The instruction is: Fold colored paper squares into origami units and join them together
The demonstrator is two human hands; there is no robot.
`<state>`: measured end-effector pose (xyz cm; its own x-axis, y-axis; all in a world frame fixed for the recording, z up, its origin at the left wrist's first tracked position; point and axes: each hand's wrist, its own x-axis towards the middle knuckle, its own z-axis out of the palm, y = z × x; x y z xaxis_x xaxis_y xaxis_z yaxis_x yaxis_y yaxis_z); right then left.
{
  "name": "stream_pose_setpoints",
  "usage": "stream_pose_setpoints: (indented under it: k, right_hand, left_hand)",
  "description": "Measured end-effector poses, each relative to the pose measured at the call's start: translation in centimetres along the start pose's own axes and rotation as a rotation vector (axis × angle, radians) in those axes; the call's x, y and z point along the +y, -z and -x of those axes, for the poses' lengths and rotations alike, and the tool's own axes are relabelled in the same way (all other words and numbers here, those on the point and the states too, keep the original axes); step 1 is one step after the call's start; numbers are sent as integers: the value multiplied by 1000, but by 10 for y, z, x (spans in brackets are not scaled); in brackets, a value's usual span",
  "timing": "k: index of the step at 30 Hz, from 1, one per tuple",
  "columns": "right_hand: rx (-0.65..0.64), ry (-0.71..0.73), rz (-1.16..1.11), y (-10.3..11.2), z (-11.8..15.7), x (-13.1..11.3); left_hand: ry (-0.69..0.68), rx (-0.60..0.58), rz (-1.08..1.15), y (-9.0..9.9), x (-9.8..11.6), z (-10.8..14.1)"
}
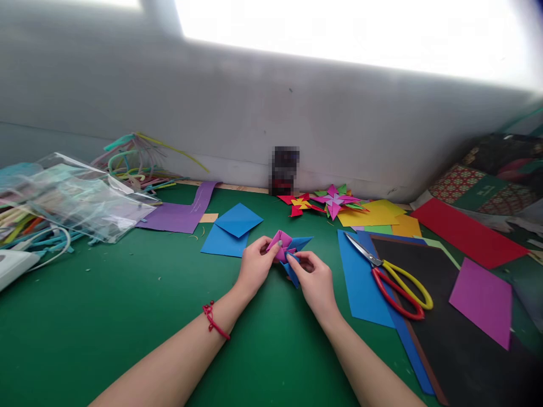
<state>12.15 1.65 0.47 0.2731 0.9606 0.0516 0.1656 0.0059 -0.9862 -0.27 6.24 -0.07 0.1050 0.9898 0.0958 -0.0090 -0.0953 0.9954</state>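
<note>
A folded pink and blue paper piece is held above the green table between both hands. My left hand pinches its pink part from the left, thumb on top. On the right, my right hand has thumb and fingers closed on the blue part, close to the centre of the piece. One blue point sticks out to the upper right and another hangs down between the hands. The fingertips beneath the paper are hidden. Just left of my hands lie blue paper sheets, one partly over the other.
Scissors with red and yellow handles lie on blue paper and a dark board at right. Folded paper stars, yellow, red and purple sheets are beyond. Plastic bags and purple paper sit at left.
</note>
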Motion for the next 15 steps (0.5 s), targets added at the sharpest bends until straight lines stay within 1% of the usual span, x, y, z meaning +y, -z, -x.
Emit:
stream_pose_setpoints:
  k: [4,9,15]
  right_hand:
    - [-24,-32,-49,0,2,-2]
    - [-24,-46,-41,-1,2,-4]
    - [2,35,45,-2,2,-2]
  left_hand:
    - [-14,3,-42,1,-1,0]
    - [-31,-23,-80,1,1,3]
    - [-56,-44,-148,2,2,3]
